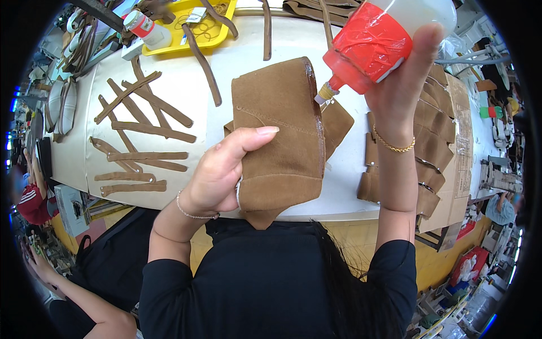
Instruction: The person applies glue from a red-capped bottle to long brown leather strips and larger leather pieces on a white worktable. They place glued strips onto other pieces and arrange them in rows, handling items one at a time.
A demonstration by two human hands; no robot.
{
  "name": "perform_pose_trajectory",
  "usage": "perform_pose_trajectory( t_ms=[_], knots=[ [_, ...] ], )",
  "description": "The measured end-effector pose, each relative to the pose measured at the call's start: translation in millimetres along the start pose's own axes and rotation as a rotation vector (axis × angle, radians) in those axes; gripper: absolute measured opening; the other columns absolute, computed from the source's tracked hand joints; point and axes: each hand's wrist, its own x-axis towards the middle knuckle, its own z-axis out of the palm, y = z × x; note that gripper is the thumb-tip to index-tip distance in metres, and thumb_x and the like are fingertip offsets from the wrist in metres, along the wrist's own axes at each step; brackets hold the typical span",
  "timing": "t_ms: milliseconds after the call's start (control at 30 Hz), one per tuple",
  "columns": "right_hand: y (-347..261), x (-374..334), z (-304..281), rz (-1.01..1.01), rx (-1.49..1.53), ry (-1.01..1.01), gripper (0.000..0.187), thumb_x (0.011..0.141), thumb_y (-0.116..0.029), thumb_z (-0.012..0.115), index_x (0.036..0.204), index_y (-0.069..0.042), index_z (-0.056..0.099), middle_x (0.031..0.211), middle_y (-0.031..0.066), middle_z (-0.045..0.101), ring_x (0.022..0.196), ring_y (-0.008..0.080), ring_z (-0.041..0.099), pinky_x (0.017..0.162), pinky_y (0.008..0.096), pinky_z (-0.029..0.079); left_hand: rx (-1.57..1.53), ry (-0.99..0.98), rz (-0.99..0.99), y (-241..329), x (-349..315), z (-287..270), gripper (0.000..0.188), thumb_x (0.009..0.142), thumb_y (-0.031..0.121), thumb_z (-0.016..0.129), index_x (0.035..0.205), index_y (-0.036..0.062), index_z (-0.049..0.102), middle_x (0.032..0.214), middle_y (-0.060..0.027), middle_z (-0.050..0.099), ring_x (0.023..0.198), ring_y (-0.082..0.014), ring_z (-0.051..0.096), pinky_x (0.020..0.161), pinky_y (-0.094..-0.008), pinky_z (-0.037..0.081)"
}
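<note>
A stitched brown suede-like piece [279, 144], shaped like a shoe upper, is gripped at its left edge by my left hand [223, 164], thumb lying on its face. Along its right edge runs a dark, wet-looking line of glue. My right hand [403, 90] holds a translucent glue bottle [370, 48] with a red lower part, tilted nozzle-down. The tape-wrapped tip [324, 93] is at or just beside the glued edge; I cannot tell if it touches. Another brown piece [337, 127] shows partly behind the held one. The right hand's fingers are mostly hidden behind the bottle.
Narrow brown strips [149, 133] lie crisscrossed on the white table [214, 121] at left. A yellow tray [217, 34] with rubber bands and a white jar [148, 31] stand at the back left. More brown pieces [437, 141] overlap on cardboard [460, 164] at right. Another person's arm [79, 299] shows lower left.
</note>
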Motion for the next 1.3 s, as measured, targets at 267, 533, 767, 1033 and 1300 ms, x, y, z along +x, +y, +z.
perform_pose_trajectory(
  t_ms=[267,533,767,1033,1300],
  knots=[
    [-1,-22,-24,0.190,-0.335,-0.026,0.091,0.078,-0.080,0.038,0.115,0.002,0.049,0.090,0.0149,0.063,0.079,0.0197,0.067,0.060,0.0334,0.059,0.027,0.089,0.055,-2,-2,-5,0.038,0.094,0.021,0.049,0.122,-0.0045,0.050,0.117,-0.0166,0.060,0.106,-0.0242,0.061,0.092,-0.0363,0.050],
    [-15,4,-56,0.385,0.269,-0.206,0.089,0.075,-0.077,0.051,0.106,0.006,0.050,0.087,0.0144,0.059,0.070,0.0215,0.061,0.055,0.0286,0.053,-0.059,0.041,0.081,12,2,0,0.039,0.092,0.016,0.046,0.123,-0.0070,0.048,0.121,-0.0202,0.057,0.113,-0.0281,0.057,0.097,-0.0398,0.046],
    [-38,14,-58,0.291,0.298,-0.150,0.089,0.073,-0.075,0.056,0.109,0.006,0.049,0.092,0.0161,0.058,0.075,0.0230,0.062,0.056,0.0271,0.054,0.157,0.172,0.566,41,-13,27,0.046,0.097,0.019,0.034,0.135,-0.0076,0.034,0.136,-0.0273,0.042,0.128,-0.0427,0.039,0.105,-0.0522,0.037],
    [-19,-8,-21,0.688,0.527,-0.495,0.104,0.071,-0.086,0.037,0.111,0.009,0.052,0.120,0.0369,0.048,0.090,0.0414,0.066,0.063,0.0394,0.061,0.177,-0.061,0.549,86,-2,34,0.035,0.095,0.016,0.046,0.123,-0.0040,0.051,0.118,-0.0138,0.059,0.109,-0.0231,0.059,0.091,-0.0393,0.049],
    [-16,-33,-9,0.703,0.640,-0.418,0.111,0.072,-0.087,0.028,0.138,0.002,0.031,0.121,0.0376,0.048,0.096,0.0434,0.063,0.068,0.0416,0.061,0.271,-0.041,0.427,90,-5,26,0.034,0.086,0.007,0.057,0.118,-0.0035,0.054,0.107,-0.0133,0.063,0.098,-0.0218,0.064,0.085,-0.0366,0.054]
  ],
)
